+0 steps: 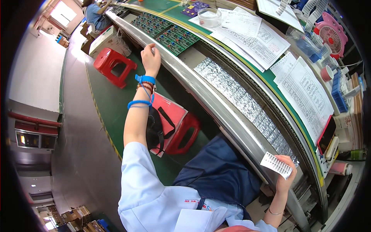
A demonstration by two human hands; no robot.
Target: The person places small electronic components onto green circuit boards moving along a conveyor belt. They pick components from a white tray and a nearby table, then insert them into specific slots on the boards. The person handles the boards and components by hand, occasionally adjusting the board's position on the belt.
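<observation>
Your right hand (pixel 286 174) pinches a white label sheet (pixel 276 165) by one end, above the right-hand stretch of the metal rail (pixel 195 83). Because its other end juts out unsupported toward the rail, the sheet could flex, brush the metal and crease, and a loosened grip could let it slide down past the rail's edge. Your left hand (pixel 151 58) is up at the rail's left stretch, fingers curled in; you might have something small between the tips, but I cannot tell, nor whether your knuckles touch the rail

The green circuit boards (pixel 178 40) lie just beyond the rail from that hand, parts facing up. If you swept your curled fingers across too low, they could knock a component or push one board against its neighbour. The blue coiled cord (pixel 140 103) loops your forearm on the near side of the rail; a slack turn could snag on that metal edge as the arm moves

Farther right beyond the rail runs crinkled silver sheeting (pixel 239 94), so bright that a pale label dropped there would be easy to miss. Past it, loose printed papers (pixel 253 42) overlap, and a draught from the pink fan (pixel 331 35) could lift them; whether it is running, I cannot tell
</observation>
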